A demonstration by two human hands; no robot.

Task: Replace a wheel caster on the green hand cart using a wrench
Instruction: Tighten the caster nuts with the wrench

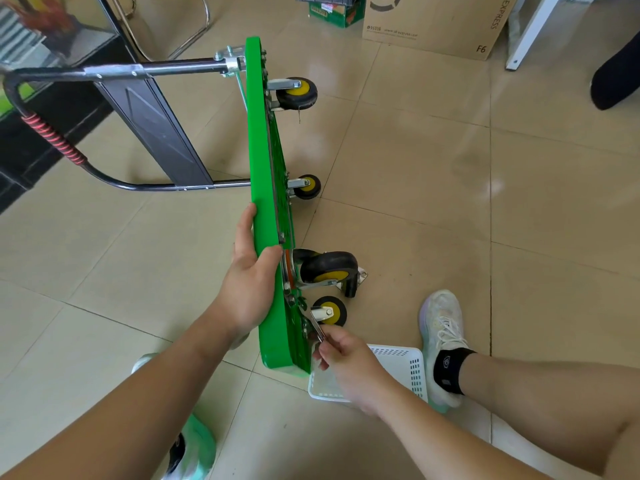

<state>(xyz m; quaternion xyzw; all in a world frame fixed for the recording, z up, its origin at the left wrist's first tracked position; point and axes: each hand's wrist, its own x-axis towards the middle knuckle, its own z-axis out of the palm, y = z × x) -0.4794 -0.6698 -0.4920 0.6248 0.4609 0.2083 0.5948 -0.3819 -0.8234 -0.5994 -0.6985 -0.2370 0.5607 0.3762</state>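
Observation:
The green hand cart (266,188) stands on its side edge on the tiled floor, wheels pointing right and black handle (114,72) pointing left. My left hand (251,271) grips the deck's upper edge, thumb over the top. My right hand (341,358) holds a small metal wrench (317,325), its head at the mounting plate of the nearest caster (329,310). A larger swivel caster (327,270) sits just above it. Two more casters (296,92) (306,186) are fixed farther along the deck.
A white plastic basket (401,365) lies on the floor under my right hand. My right foot in a white shoe (443,334) is beside it. A cardboard box (433,22), chair legs (194,32) and another person's dark foot (616,77) are at the back.

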